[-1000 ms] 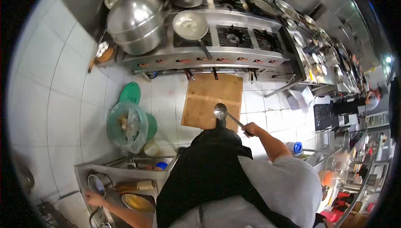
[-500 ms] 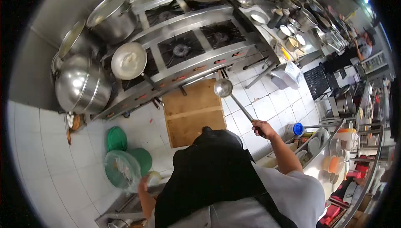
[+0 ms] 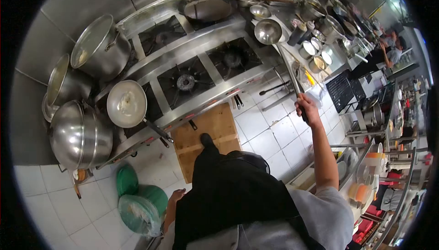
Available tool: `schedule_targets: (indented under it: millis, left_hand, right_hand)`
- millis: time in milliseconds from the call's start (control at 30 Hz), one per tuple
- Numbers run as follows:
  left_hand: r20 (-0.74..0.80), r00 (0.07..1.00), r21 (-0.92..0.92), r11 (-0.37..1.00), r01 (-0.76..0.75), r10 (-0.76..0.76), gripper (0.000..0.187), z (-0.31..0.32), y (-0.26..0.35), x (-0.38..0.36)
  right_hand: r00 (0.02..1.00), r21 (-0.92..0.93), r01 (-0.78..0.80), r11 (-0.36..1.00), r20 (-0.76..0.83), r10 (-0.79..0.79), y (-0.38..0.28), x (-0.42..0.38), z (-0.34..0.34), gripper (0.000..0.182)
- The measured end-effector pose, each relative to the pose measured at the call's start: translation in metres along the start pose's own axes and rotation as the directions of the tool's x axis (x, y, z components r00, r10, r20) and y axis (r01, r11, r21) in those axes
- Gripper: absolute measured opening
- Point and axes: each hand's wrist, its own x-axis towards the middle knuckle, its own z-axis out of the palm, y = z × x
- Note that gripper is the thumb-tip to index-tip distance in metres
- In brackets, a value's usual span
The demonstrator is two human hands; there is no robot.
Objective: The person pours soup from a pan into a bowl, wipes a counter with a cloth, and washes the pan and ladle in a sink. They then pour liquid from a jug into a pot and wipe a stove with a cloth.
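Note:
My right hand (image 3: 307, 110) is wrapped round the dark handle of a long metal ladle (image 3: 288, 67). The ladle's round bowl hangs over the left end of the side counter (image 3: 336, 58), just below a small metal bowl (image 3: 260, 11). Low at the left, beside my apron, my left hand (image 3: 176, 196) has its fingers loosely apart, with nothing visible in them. It is near the bag-lined green bin (image 3: 153, 198). A pale frying pan (image 3: 126, 104) with a little residue rests on the front left of the stove (image 3: 155, 90).
Big pots (image 3: 101, 47) and a domed steel vessel (image 3: 68, 133) crowd the stove's left. A dark wok (image 3: 206, 8) sits at the back. Cups and bottles (image 3: 299, 33) line the counter. A brown board (image 3: 224, 129) lies on the floor. People (image 3: 393, 51) stand far right.
My right hand and the ladle have moved up, from over the floor to the side counter. My left hand has shifted slightly right; the pale round thing by it is out of sight. The view has shifted.

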Motion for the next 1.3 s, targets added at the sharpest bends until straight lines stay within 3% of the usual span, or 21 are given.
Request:
schedule_targets:
  millis: [67,100,133,167,200,233,267,333,400,467,500,600,667,800,867,900,933,1000,1133,1200,1300]
  left_hand:
    - [0.041,0.993,0.350,0.930,-0.115,0.108,0.042,-0.025,0.035,0.001]
    - [-0.049,0.805,0.679,0.611,-0.407,0.592,0.043,-0.030,0.039,-0.006]
    - [0.028,0.906,0.284,0.866,-0.412,0.422,0.043,-0.037,0.020,0.005]
    - [0.107,0.969,-0.339,0.924,-0.175,0.223,0.043,-0.058,0.048,-0.015]
    - [0.178,0.984,-0.668,0.737,0.103,0.023,0.043,-0.087,0.100,-0.052]
    - [0.187,0.982,-0.664,0.739,0.113,0.017,0.043,-0.091,0.107,-0.050]
    - [0.057,0.997,-0.598,0.798,0.076,-0.052,0.042,-0.090,0.117,-0.048]
    - [-0.075,0.990,-0.528,0.847,0.064,-0.121,0.041,-0.084,0.121,-0.046]
    - [-0.039,0.955,-0.809,0.570,0.142,-0.293,0.040,-0.076,0.121,-0.050]
    - [0.016,0.933,-0.787,0.571,0.233,-0.359,0.039,-0.082,0.144,-0.070]
    - [0.067,0.912,-0.748,0.585,0.315,-0.405,0.039,-0.080,0.156,-0.082]
    - [-0.088,0.946,-0.939,0.343,0.025,-0.311,0.036,0.017,0.079,-0.048]
    - [-0.208,0.946,-0.710,0.704,0.029,-0.249,0.036,0.029,0.100,-0.068]
    - [-0.279,0.951,-0.403,0.915,0.010,-0.134,0.034,0.024,0.140,-0.072]
    - [-0.264,0.962,-0.310,0.951,-0.017,-0.069,0.033,0.012,0.160,-0.060]
    - [-0.256,0.966,-0.278,0.960,-0.036,-0.038,0.033,0.005,0.170,-0.054]
    - [-0.250,0.968,-0.265,0.963,-0.047,-0.021,0.033,-0.004,0.178,-0.048]
    - [-0.236,0.972,-0.268,0.962,-0.061,-0.004,0.032,-0.023,0.197,-0.039]
    - [-0.147,0.986,-0.420,0.908,0.006,-0.074,0.031,-0.067,0.248,-0.027]
    - [-0.109,0.985,-0.464,0.883,0.068,-0.133,0.030,-0.088,0.278,-0.028]
    - [-0.065,0.979,-0.512,0.849,0.132,-0.192,0.029,-0.109,0.313,-0.031]
  right_hand:
    - [0.992,-0.251,0.054,0.966,-0.097,-0.081,-0.031,0.035,0.009,0.022]
    - [0.984,-0.352,0.086,0.932,-0.114,-0.134,-0.032,0.061,0.000,0.028]
    - [0.975,-0.447,0.114,0.887,-0.122,-0.187,-0.033,0.088,-0.009,0.034]
    - [0.975,-0.445,0.113,0.889,-0.122,-0.185,-0.041,0.111,-0.006,0.034]
    - [0.930,-0.633,0.178,0.754,-0.142,-0.338,-0.048,0.127,-0.002,0.035]
    - [0.867,-0.793,0.205,0.573,-0.124,-0.482,-0.055,0.141,-0.003,0.037]
    - [0.872,-0.795,0.195,0.575,-0.129,-0.473,-0.058,0.157,-0.008,0.037]
    - [0.771,-0.924,0.227,0.307,-0.023,-0.636,-0.055,0.196,-0.019,0.052]
    - [0.818,-0.941,0.168,0.294,-0.033,-0.574,-0.050,0.240,-0.034,0.050]
    - [0.841,-0.956,0.089,0.280,-0.078,-0.536,-0.041,0.271,-0.041,0.049]
    - [0.840,-0.923,0.174,0.343,-0.043,-0.541,-0.038,0.280,-0.043,0.048]
    - [0.849,-0.969,0.137,0.205,0.008,-0.529,-0.020,0.320,-0.058,0.047]
    - [0.852,-0.963,0.137,0.233,-0.005,-0.523,-0.007,0.341,-0.071,0.047]
    - [0.849,-0.934,0.186,0.306,-0.004,-0.529,0.004,0.355,-0.083,0.042]
    - [0.874,-0.908,0.214,0.361,0.013,-0.487,0.012,0.358,-0.104,0.038]
    - [0.836,-0.943,0.209,0.259,0.035,-0.548,0.000,0.345,-0.104,0.035]
    - [0.800,-0.912,0.243,0.330,-0.004,-0.600,0.001,0.337,-0.117,0.033]
    - [0.867,-0.906,0.063,0.418,-0.158,-0.472,-0.015,0.301,-0.132,0.031]
    - [0.925,-0.938,-0.085,0.336,-0.199,-0.323,0.026,0.243,-0.165,0.040]
    - [0.894,-0.982,-0.027,0.186,-0.107,-0.436,0.044,0.227,-0.153,0.044]
    - [0.891,-0.988,0.011,0.156,-0.061,-0.450,0.075,0.234,-0.174,0.039]
